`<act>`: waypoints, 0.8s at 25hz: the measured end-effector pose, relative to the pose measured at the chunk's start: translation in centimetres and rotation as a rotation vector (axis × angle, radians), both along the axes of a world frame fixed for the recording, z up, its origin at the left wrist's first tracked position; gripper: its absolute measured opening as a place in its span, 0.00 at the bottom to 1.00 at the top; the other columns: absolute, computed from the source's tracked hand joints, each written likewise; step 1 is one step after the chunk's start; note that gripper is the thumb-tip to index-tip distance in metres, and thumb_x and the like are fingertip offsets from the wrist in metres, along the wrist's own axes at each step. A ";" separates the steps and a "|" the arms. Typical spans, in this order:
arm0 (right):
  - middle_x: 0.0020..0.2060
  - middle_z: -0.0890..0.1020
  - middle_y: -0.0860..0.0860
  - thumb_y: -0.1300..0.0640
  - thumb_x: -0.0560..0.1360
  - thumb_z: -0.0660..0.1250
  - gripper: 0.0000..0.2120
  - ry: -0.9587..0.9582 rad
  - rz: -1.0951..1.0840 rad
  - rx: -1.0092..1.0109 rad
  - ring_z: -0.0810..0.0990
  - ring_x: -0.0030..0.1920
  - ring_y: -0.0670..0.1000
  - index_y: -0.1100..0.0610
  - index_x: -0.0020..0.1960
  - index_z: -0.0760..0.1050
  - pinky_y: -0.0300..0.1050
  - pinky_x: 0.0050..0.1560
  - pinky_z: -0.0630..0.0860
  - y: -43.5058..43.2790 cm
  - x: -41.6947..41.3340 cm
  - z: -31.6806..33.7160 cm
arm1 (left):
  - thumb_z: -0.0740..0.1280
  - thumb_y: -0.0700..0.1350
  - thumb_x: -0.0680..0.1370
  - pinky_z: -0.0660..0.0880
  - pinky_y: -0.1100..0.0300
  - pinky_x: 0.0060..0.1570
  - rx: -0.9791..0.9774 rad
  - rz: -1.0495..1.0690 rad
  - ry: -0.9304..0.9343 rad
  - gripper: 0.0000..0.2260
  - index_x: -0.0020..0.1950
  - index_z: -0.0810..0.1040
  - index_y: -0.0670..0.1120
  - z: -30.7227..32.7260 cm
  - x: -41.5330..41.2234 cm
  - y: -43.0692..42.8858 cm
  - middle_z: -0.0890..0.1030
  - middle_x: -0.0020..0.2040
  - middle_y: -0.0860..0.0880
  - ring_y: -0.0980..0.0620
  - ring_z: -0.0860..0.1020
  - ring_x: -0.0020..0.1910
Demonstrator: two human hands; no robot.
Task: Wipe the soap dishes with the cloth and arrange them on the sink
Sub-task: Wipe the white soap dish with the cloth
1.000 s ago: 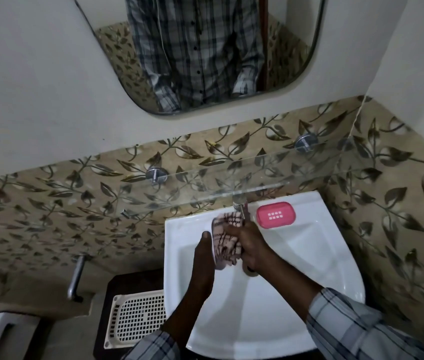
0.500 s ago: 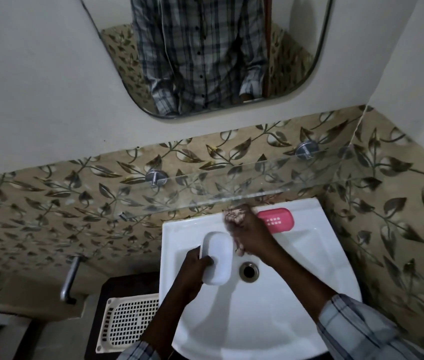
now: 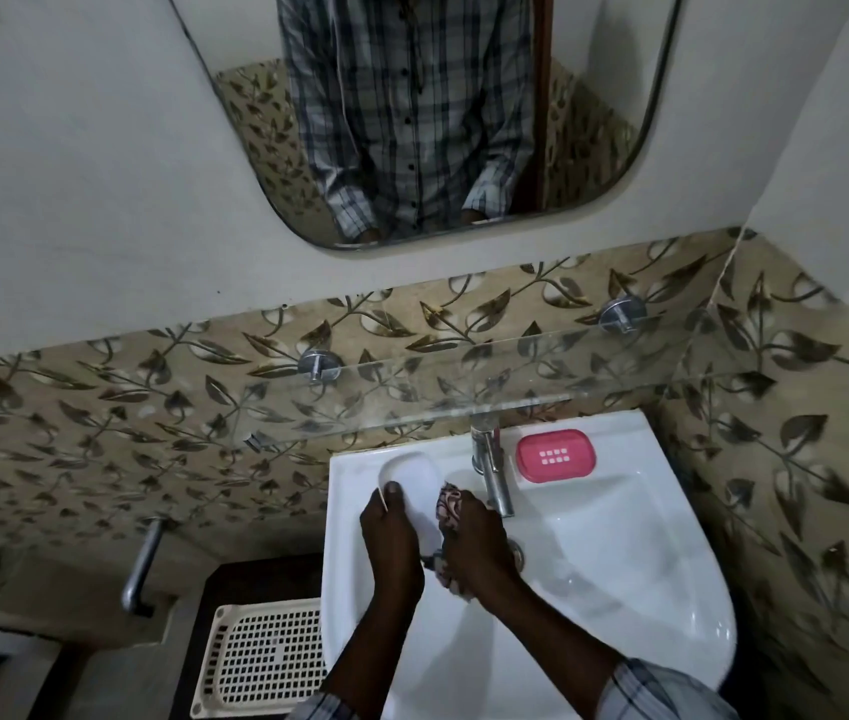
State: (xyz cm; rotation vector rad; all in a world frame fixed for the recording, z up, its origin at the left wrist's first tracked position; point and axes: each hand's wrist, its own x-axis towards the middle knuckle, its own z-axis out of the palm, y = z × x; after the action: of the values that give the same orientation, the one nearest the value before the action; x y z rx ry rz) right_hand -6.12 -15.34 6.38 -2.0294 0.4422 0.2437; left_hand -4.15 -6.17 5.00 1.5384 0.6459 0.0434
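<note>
Plain pale wall (image 3: 74, 174) above a band of leaf-patterned tiles (image 3: 100, 407). A rounded mirror (image 3: 593, 122) hangs on the wall. A clear glass shelf (image 3: 464, 387) on two round metal brackets (image 3: 319, 364) spans the tiles, meeting the right-hand tiled wall (image 3: 801, 459). Lower left: a metal handle (image 3: 141, 563) and a cream perforated basket (image 3: 261, 657). Lighting is dim.

No readable text, labels, brands or numbers anywhere in view.
</note>
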 end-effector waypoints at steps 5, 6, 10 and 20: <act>0.53 0.82 0.56 0.67 0.77 0.60 0.13 -0.012 -0.047 0.006 0.82 0.56 0.58 0.58 0.57 0.76 0.44 0.51 0.79 -1.2 1.1 1.3 | 0.72 0.47 0.77 0.77 0.47 0.62 -0.016 -0.049 -0.110 0.20 0.68 0.74 0.49 1.2 -1.1 -1.2 0.81 0.61 0.48 0.49 0.80 0.59; 0.53 0.82 0.58 0.67 0.76 0.60 0.13 -0.030 0.058 -0.107 0.82 0.55 0.59 0.60 0.58 0.75 0.45 0.48 0.79 -1.9 1.6 2.0 | 0.75 0.45 0.74 0.76 0.52 0.62 0.096 -0.081 -0.152 0.27 0.71 0.72 0.52 1.2 -1.2 -0.4 0.80 0.62 0.51 0.52 0.79 0.60; 0.42 0.81 0.61 0.70 0.73 0.58 0.13 -0.044 0.033 -0.049 0.82 0.41 0.61 0.63 0.54 0.74 0.46 0.35 0.77 -3.6 2.7 2.4 | 0.68 0.39 0.79 0.76 0.54 0.61 0.427 -0.226 -0.317 0.15 0.64 0.81 0.51 2.2 0.9 2.3 0.83 0.57 0.55 0.55 0.80 0.58; 0.42 0.83 0.59 0.69 0.75 0.62 0.13 0.038 -0.463 0.236 0.83 0.43 0.61 0.66 0.58 0.76 0.49 0.42 0.79 -1.3 2.1 -0.3 | 0.66 0.50 0.80 0.78 0.58 0.47 -0.134 -0.116 0.230 0.20 0.70 0.68 0.46 1.0 -1.9 -2.5 0.77 0.63 0.43 0.45 0.78 0.55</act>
State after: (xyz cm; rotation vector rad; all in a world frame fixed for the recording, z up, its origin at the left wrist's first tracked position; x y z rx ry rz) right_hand -4.07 -16.61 6.10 -1.6420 0.8490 0.0454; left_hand -6.03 -8.66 6.01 1.4593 0.7245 -0.2638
